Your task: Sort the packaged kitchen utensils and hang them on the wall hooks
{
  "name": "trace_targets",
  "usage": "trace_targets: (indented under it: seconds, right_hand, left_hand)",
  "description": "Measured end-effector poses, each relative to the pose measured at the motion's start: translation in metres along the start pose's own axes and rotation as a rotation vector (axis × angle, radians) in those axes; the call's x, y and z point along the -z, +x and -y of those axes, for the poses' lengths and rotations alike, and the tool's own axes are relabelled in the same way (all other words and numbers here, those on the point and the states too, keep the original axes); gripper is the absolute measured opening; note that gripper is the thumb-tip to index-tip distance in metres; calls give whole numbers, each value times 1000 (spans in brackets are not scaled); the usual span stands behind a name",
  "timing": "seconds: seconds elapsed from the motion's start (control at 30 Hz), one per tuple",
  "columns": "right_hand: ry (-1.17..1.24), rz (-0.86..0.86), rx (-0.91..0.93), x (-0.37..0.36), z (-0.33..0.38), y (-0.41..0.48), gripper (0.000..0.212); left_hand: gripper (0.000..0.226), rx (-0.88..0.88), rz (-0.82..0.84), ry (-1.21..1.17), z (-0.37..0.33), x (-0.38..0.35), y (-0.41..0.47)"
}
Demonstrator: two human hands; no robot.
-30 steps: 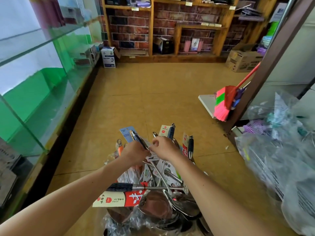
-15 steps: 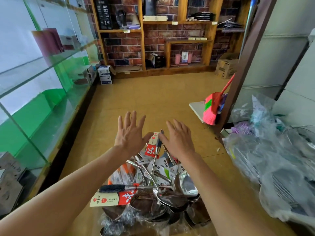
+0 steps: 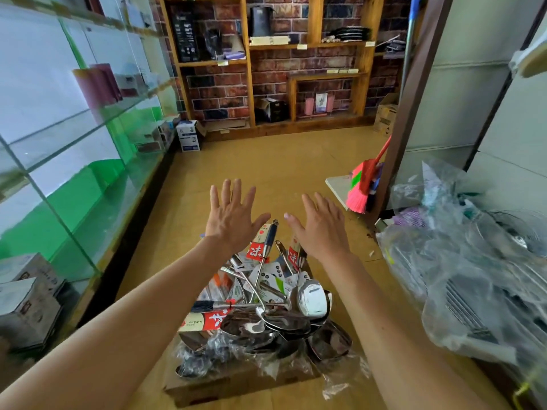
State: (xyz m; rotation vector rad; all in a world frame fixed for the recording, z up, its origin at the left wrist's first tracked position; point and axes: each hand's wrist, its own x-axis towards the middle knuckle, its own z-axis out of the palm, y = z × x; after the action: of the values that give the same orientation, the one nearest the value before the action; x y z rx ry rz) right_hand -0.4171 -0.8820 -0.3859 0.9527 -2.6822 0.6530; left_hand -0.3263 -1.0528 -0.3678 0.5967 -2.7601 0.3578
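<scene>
My left hand (image 3: 233, 220) and right hand (image 3: 321, 229) hover spread wide, empty, over the packaged ladles (image 3: 296, 318) heaped in a cardboard box (image 3: 231, 383). They look like stiff steel, tangled and slick-wrapped; I'd lift the blue-handled utensil (image 3: 270, 239) by its handle.

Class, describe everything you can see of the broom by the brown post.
The broom has bright pink bristles, a head banded green and red, and a red stick, all plastic-looking. It stands tilted, bristles down, stick rising rightward to the brown post. Its head overlaps a pale flat board on the floor; whether they touch is unclear.
</scene>
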Motion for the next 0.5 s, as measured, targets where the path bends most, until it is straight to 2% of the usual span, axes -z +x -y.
trace_targets:
  seconds: [0.17, 0.5]
  right_hand:
    - [10, -4, -26, -10, -11, -31, 71]
    - [-52, 94, -49, -22, -45, -44, 75]
  left_hand:
    - [75, -112, -22, -10, -42, -17, -23]
    - [88, 47, 52, -58, -17, -62, -50]
